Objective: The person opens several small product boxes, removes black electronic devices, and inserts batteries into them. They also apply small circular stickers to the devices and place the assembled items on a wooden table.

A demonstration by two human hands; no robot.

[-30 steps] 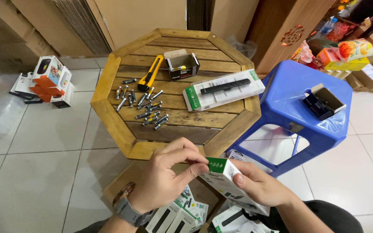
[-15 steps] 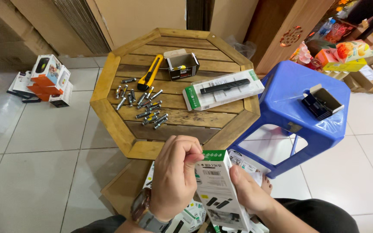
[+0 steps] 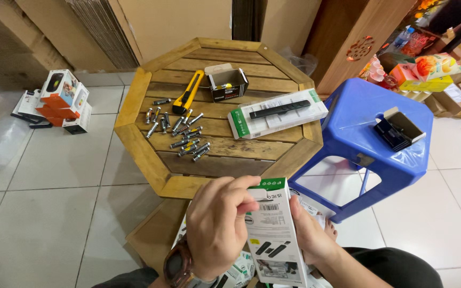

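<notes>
Box (image 3: 274, 234) stands upright in front of you, low over your lap, below the near edge of the table (image 3: 134, 106); your right hand (image 3: 309, 234) cups its back and your left hand (image 3: 217, 226) pinches the top flap, which looks shut, so opening seems barely begun. A like box (image 3: 276, 113) lies on the table beside loose batteries (image 3: 180, 130) and a knife (image 3: 188, 92). Free room lies on the table's near planks; the stool (image 3: 358, 122) crowds your right

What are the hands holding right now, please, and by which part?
A white box with a green top: the left hand pinches its top end, and the right hand grips its right side.
</notes>
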